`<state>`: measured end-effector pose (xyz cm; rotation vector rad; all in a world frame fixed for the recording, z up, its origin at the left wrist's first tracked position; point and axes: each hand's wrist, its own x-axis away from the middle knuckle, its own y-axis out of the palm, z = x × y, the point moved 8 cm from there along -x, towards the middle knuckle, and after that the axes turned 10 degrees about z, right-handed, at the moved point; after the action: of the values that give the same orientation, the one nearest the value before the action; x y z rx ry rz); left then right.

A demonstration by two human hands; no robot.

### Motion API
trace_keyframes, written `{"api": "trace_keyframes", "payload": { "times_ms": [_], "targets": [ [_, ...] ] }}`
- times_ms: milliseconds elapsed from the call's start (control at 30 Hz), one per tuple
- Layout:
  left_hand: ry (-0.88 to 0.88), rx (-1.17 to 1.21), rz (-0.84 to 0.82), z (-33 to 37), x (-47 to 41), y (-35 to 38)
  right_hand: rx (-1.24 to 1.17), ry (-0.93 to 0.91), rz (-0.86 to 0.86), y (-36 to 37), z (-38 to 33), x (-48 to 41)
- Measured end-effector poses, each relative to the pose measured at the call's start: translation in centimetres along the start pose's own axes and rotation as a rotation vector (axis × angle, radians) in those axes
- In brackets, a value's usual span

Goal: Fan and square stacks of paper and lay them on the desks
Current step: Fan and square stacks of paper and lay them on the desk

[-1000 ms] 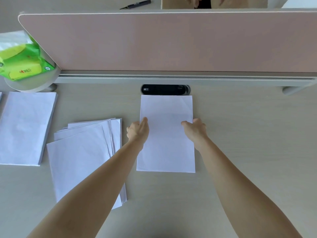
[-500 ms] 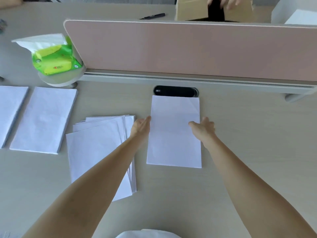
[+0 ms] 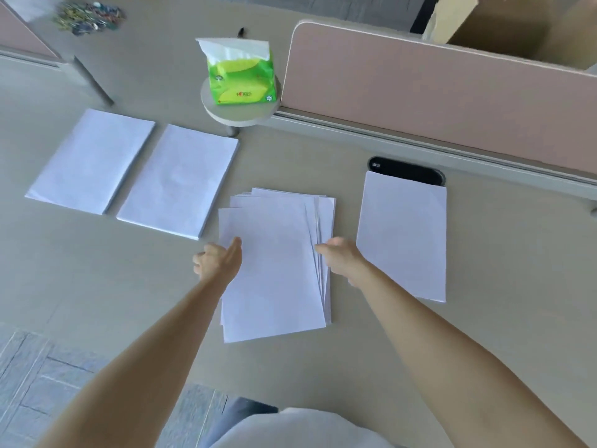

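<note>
Two bare forearms reach forward from the bottom of the frame, converging slightly. The left hand (image 3: pixel 219 260) is held edge-on, palm facing inward, fingers loosely extended and thumb up. The right hand (image 3: pixel 340 255) mirrors it, open and relaxed, palm turned toward the left, grasping nothing.

only writing anywhere is some small red print on the green tissue pack (image 3: pixel 240 80), way too blurry to make out, nothing else has text
</note>
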<state>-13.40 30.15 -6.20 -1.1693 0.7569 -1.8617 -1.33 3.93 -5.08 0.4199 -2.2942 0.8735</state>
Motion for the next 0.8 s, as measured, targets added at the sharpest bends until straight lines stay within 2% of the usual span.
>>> {"api": "trace_keyframes", "payload": {
  "times_ms": [100, 267, 400, 533, 600, 800],
  "targets": [
    [-0.051, 0.110, -0.149, -2.8, -1.4, 0.3, 0.041, 0.076, 0.075, 2.2, 0.2, 0.6],
    [-0.015, 0.297, -0.339, -2.0, -1.3, 1.0, -0.030, 0.194, 0.134, 4.4, 0.8, 1.6],
    [0.029, 0.288, -0.392, -0.3, -0.8, 1.1, -0.089, 0.208, 0.146, 5.3, 1.2, 2.0],
    [0.069, 0.180, -0.431, 0.7, -0.1, 1.6, -0.033, 0.172, 0.338, 3.2, 1.5, 1.6],
    [0.092, 0.082, -0.394, 0.7, 0.0, 2.0, 0.015, 0.165, 0.405, 2.3, 1.8, 1.1],
    [0.172, 0.050, -0.379, 1.7, 1.8, 3.1, -0.017, 0.169, 0.397, 3.3, 0.7, 0.7]
  ]
}}
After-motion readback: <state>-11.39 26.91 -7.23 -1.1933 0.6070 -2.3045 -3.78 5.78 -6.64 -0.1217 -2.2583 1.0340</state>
